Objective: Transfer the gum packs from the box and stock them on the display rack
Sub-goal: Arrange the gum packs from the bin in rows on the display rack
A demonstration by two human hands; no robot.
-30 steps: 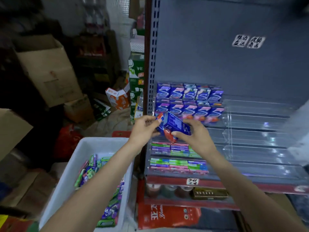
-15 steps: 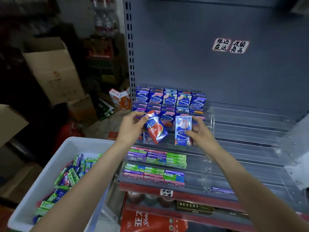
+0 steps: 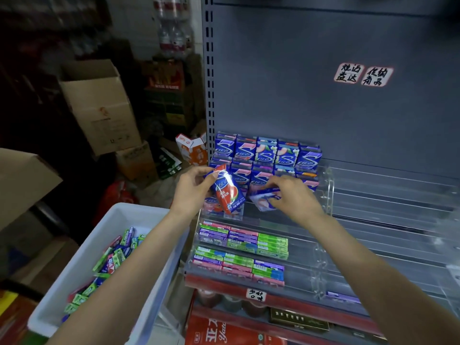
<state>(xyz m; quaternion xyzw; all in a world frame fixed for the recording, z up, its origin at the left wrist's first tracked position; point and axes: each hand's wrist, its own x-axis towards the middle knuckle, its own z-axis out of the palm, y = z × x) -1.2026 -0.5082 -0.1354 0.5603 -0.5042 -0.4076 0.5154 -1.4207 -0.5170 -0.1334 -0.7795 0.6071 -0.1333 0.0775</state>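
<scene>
My left hand grips a red-and-blue gum pack, tilted, in front of the left end of the clear display rack. My right hand pinches a blue-and-pink gum pack and holds it low against the rack's third tier, just right of the first pack. Two rows of upright blue gum packs fill the rack's upper tiers behind both hands. Flat stick packs lie on the lower tiers. The white box at lower left holds several loose gum packs.
A grey shelf back panel with two labels rises behind the rack. Cardboard boxes are stacked at left on the floor. A red shelf edge with a price tag runs below the rack, with goods under it.
My right hand has tipped its pack down and lowered it onto the rack tier. My left hand's pack stays tilted beside it. The camera has moved closer to the rack.
</scene>
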